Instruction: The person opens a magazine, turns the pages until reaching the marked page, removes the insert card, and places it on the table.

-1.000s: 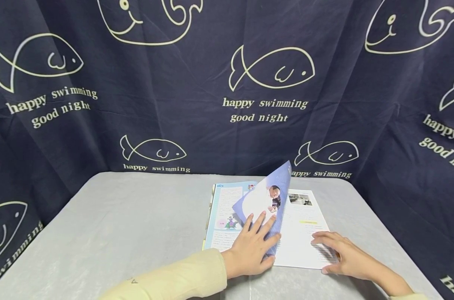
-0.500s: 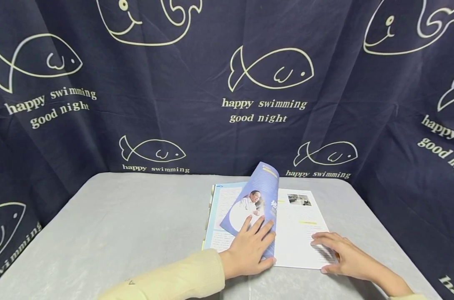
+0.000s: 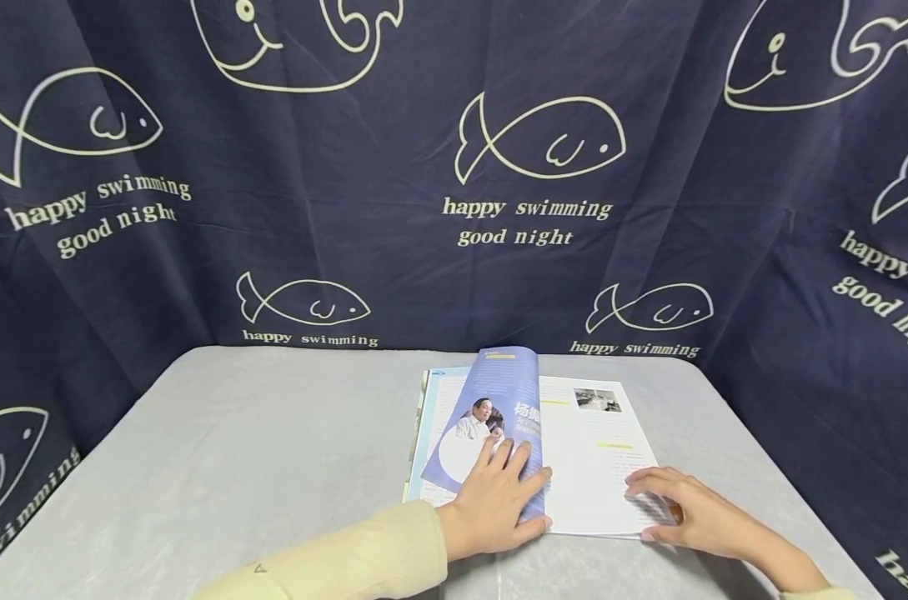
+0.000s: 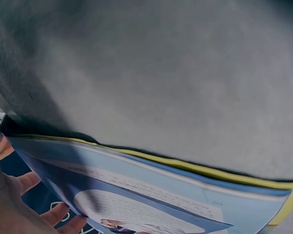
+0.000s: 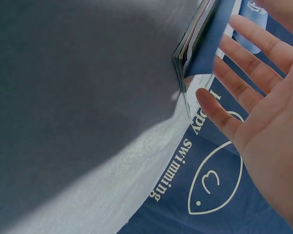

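An open magazine (image 3: 593,475) lies on the table, right of the middle in the head view. One of its pages, a blue page (image 3: 499,379) with a white circle and a photo of a person, curls over toward the left side. My left hand (image 3: 489,507) rests on that blue page with its fingers spread, the thumb close to the lower end of the fold. At the lower right corner of the white right-hand page, my right hand (image 3: 699,513) has its fingers loosely bent over the edge. In the right wrist view its fingers (image 5: 239,83) show apart, beside the magazine's edges.
The magazine lies on a pale grey cloth-covered table (image 3: 258,442). Behind it and on both sides hangs a dark blue curtain (image 3: 408,167) printed with fish and lettering. The table's back edge runs just beyond the magazine's top.
The blue page has swung from standing up near the middle down to the left, flattening under my left hand. My right hand has stayed nearly still.
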Action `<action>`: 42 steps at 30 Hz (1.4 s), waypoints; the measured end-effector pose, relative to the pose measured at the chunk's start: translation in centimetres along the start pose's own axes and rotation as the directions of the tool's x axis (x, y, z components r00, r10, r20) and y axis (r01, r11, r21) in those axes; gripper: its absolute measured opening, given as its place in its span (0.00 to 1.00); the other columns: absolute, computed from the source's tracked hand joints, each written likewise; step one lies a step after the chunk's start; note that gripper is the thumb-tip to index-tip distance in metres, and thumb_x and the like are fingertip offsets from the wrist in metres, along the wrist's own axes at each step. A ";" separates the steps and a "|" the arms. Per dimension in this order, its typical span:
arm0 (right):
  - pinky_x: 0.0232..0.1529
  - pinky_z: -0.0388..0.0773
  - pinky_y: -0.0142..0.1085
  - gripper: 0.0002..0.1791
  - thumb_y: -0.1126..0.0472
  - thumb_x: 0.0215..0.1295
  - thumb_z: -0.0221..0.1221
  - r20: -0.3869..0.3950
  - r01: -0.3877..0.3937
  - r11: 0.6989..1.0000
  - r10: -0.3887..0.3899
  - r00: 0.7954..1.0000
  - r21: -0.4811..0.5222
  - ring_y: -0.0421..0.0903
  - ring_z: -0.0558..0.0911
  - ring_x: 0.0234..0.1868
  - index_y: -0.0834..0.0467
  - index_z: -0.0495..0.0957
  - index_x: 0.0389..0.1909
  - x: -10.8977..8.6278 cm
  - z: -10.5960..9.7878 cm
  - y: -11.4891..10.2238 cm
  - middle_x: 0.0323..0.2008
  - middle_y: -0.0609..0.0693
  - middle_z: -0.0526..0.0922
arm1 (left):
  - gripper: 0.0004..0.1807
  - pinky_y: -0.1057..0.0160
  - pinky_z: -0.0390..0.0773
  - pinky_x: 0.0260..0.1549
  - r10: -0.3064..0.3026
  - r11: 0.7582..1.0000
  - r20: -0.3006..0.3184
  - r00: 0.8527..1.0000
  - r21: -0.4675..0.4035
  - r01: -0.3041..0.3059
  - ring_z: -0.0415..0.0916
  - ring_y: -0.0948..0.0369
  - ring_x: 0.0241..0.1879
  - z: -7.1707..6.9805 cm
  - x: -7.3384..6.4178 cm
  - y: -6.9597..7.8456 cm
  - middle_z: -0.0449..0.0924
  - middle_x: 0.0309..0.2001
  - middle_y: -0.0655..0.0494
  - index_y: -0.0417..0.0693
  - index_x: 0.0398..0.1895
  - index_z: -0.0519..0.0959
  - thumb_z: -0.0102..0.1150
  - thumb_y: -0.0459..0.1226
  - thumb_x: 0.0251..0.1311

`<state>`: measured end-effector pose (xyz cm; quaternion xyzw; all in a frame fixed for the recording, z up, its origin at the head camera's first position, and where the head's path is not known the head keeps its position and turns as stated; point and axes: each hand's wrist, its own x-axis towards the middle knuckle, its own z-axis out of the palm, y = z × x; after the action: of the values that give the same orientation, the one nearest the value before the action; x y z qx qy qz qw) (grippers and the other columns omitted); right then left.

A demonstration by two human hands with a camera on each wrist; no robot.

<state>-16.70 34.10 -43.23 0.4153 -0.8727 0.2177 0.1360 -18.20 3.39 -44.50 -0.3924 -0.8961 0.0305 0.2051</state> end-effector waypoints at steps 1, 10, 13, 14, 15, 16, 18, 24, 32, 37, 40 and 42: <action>0.26 0.60 0.17 0.26 0.61 0.35 0.72 -0.001 0.004 1.000 -0.004 1.000 0.008 0.28 0.66 0.25 0.53 0.75 0.40 0.0 0.0 0.0 0.42 0.50 0.77 | 0.29 0.46 0.58 0.60 0.000 1.000 -0.002 1.000 -0.002 0.000 0.64 0.50 0.59 0.0 0.0 0.0 0.65 0.60 0.49 0.64 0.58 0.67 0.39 0.64 0.57; 0.40 0.62 0.16 0.24 0.69 0.36 0.69 -0.023 -0.007 1.000 0.007 1.000 0.000 0.35 0.74 0.37 0.52 0.76 0.38 0.3 -0.1 -0.3 0.39 0.46 0.79 | 0.28 0.47 0.58 0.59 0.012 1.000 0.034 0.999 -0.018 -0.011 0.63 0.53 0.60 -0.2 -0.2 -0.1 0.65 0.61 0.53 0.61 0.52 0.71 0.36 0.64 0.59; 0.48 0.58 0.14 0.26 0.73 0.33 0.67 -0.026 0.000 1.000 -0.001 1.000 -0.020 0.37 0.76 0.41 0.52 0.77 0.38 0.3 -0.1 -0.2 0.38 0.45 0.79 | 0.28 0.47 0.59 0.59 0.009 1.000 0.050 0.999 -0.017 -0.009 0.64 0.53 0.60 -0.3 -0.3 -0.2 0.66 0.60 0.53 0.60 0.52 0.71 0.34 0.63 0.60; 0.49 0.58 0.13 0.26 0.74 0.32 0.67 -0.027 0.004 1.000 -0.005 1.000 -0.020 0.37 0.76 0.42 0.52 0.77 0.38 0.4 -0.1 -0.2 0.38 0.45 0.79 | 0.28 0.47 0.59 0.59 0.009 1.000 0.052 0.999 -0.017 -0.008 0.64 0.52 0.60 -0.4 -0.4 -0.2 0.66 0.60 0.53 0.60 0.52 0.71 0.35 0.63 0.60; 0.49 0.58 0.13 0.26 0.74 0.32 0.66 -0.029 0.010 1.000 -0.010 1.000 -0.020 0.38 0.76 0.42 0.52 0.77 0.38 0.4 -0.1 -0.2 0.37 0.45 0.79 | 0.28 0.48 0.60 0.59 0.007 1.000 0.052 0.999 -0.016 -0.007 0.64 0.52 0.60 -0.4 -0.4 -0.2 0.67 0.60 0.53 0.60 0.52 0.71 0.34 0.63 0.60; 0.49 0.58 0.14 0.26 0.75 0.32 0.66 -0.034 0.015 1.000 -0.016 0.999 -0.021 0.38 0.77 0.41 0.53 0.77 0.38 0.4 -0.1 -0.1 0.37 0.45 0.80 | 0.28 0.48 0.60 0.59 0.006 1.000 0.051 0.999 -0.015 -0.005 0.65 0.52 0.59 -0.4 -0.4 -0.3 0.67 0.59 0.53 0.60 0.53 0.71 0.34 0.63 0.60; 0.48 0.58 0.14 0.26 0.75 0.32 0.66 -0.039 0.013 1.000 -0.014 0.999 -0.026 0.37 0.77 0.40 0.52 0.77 0.37 0.5 -0.2 -0.1 0.36 0.44 0.80 | 0.28 0.48 0.60 0.58 0.003 1.000 0.045 0.999 -0.013 -0.002 0.66 0.51 0.58 -0.3 -0.5 -0.3 0.68 0.59 0.52 0.60 0.53 0.71 0.35 0.63 0.60; 0.46 0.60 0.14 0.26 0.76 0.29 0.65 -0.071 -0.009 1.000 0.007 0.997 -0.026 0.36 0.77 0.37 0.51 0.78 0.34 0.6 -0.3 0.0 0.34 0.42 0.80 | 0.29 0.48 0.61 0.57 0.000 1.000 0.045 0.999 -0.017 0.001 0.67 0.50 0.57 -0.2 -0.5 -0.4 0.68 0.58 0.52 0.60 0.53 0.71 0.35 0.64 0.59; 0.44 0.63 0.14 0.27 0.78 0.25 0.64 -0.116 -0.036 0.999 0.033 0.993 -0.028 0.35 0.78 0.35 0.51 0.78 0.31 0.5 -0.3 0.1 0.32 0.42 0.81 | 0.30 0.49 0.62 0.55 0.006 1.000 0.062 0.998 0.012 -0.006 0.68 0.51 0.55 -0.3 -0.5 -0.2 0.68 0.57 0.53 0.60 0.54 0.70 0.33 0.65 0.59; 0.44 0.62 0.14 0.27 0.78 0.25 0.64 -0.136 -0.064 0.997 0.057 0.989 -0.048 0.35 0.77 0.36 0.49 0.79 0.30 0.5 -0.4 0.2 0.32 0.41 0.81 | 0.32 0.49 0.62 0.55 0.003 1.000 0.072 0.997 0.019 -0.004 0.68 0.51 0.54 -0.5 -0.5 -0.2 0.69 0.57 0.52 0.59 0.55 0.70 0.33 0.65 0.59; 0.45 0.62 0.14 0.26 0.77 0.25 0.65 -0.161 -0.062 0.996 0.051 0.986 -0.063 0.35 0.78 0.36 0.49 0.79 0.29 0.7 -0.5 0.2 0.31 0.42 0.81 | 0.32 0.50 0.63 0.54 0.003 1.000 0.069 0.998 0.027 -0.005 0.69 0.52 0.53 -0.4 -0.4 -0.2 0.69 0.57 0.53 0.59 0.55 0.71 0.33 0.66 0.58; 0.46 0.61 0.14 0.25 0.77 0.25 0.65 -0.182 -0.056 0.996 0.043 0.982 -0.065 0.35 0.78 0.36 0.49 0.79 0.28 0.7 -0.6 0.2 0.31 0.43 0.82 | 0.32 0.50 0.64 0.53 0.005 1.000 0.070 0.998 0.031 -0.007 0.69 0.52 0.53 -0.4 -0.4 -0.2 0.69 0.57 0.53 0.59 0.55 0.71 0.33 0.66 0.58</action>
<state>-17.26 34.01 -42.41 0.3669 -0.8740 0.2270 0.2236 -17.90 2.94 -44.26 -0.3905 -0.9010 0.0586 0.1797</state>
